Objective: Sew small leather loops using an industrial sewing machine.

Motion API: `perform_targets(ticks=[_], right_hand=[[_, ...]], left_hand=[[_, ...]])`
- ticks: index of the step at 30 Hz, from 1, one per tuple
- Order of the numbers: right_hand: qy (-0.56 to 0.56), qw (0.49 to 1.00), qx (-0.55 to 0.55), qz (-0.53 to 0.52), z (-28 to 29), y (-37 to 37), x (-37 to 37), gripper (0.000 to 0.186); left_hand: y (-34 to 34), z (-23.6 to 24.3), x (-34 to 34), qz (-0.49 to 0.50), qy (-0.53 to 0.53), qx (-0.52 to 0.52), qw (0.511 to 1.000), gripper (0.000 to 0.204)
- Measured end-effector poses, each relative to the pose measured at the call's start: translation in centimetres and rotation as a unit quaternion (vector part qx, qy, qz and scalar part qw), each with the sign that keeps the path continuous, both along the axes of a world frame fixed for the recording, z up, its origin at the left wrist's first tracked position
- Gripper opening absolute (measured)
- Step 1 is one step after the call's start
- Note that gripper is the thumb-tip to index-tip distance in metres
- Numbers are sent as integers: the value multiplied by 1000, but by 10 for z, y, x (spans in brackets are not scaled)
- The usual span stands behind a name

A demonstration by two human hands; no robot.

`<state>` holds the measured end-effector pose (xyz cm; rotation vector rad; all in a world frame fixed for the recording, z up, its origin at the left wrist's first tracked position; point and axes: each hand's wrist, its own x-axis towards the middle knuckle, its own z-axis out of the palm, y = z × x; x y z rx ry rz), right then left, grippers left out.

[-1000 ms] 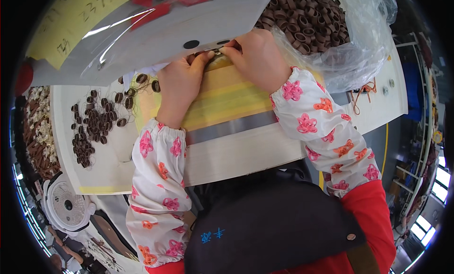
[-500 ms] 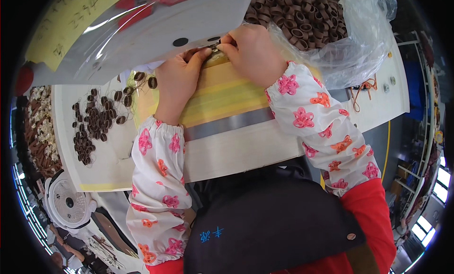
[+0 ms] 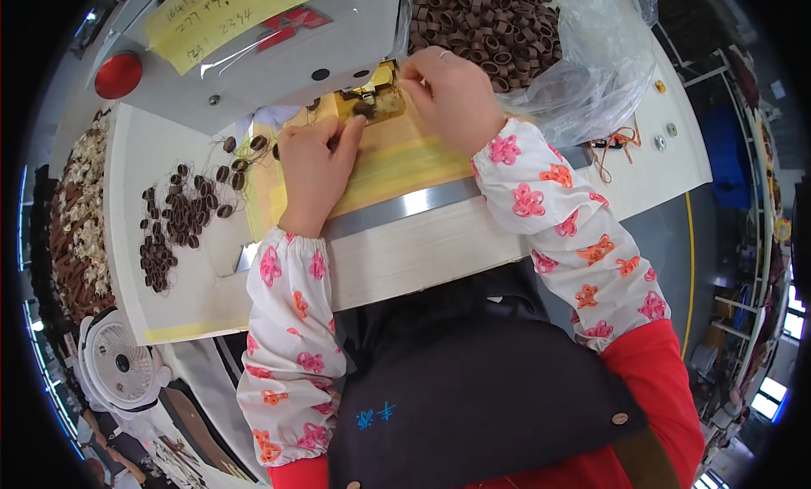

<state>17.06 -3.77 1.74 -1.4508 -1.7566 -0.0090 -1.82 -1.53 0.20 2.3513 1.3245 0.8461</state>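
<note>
My left hand (image 3: 319,164) rests on the yellow-taped work surface (image 3: 397,168), thumb and fingers closed at a small dark brown loop (image 3: 363,110). That loop lies beside the metal and clear-plastic work point (image 3: 384,100) of a sewing machine (image 3: 279,75). My right hand (image 3: 452,96) is raised to the right of the work point, fingertips curled together; whatever they pinch, if anything, is too small to make out. It is just left of and below a pile of brown loops (image 3: 490,29) in a clear plastic bag (image 3: 583,92).
Several dark loops (image 3: 182,206) joined by loose threads lie on the white table (image 3: 253,299) at left. A metal strip (image 3: 414,203) runs along the near side. Orange cord (image 3: 621,147) and small metal bobbins (image 3: 660,142) lie at right. A white fan (image 3: 122,361) stands lower left.
My hands, together at the machine before, are now apart. The left has come slightly nearer, and the work point shows between them. The whole view has shifted somewhat.
</note>
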Motion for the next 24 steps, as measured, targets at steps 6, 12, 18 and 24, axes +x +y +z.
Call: perform_targets(ticks=[6,12,18,24], right_hand=[[-83,994,-29,-66,5,15,31,12],[-166,979,-78,-87,0,30,25,18],[-133,990,-39,-33,12,17,29,17],[-175,973,-43,141,-3,-6,-3,17]], left_hand=[[-4,4,-65,83,32,61,994,27],[-2,5,-82,101,-148,-30,983,18],[12,-14,-129,201,210,118,949,30],[9,3,-92,194,173,223,940,28]])
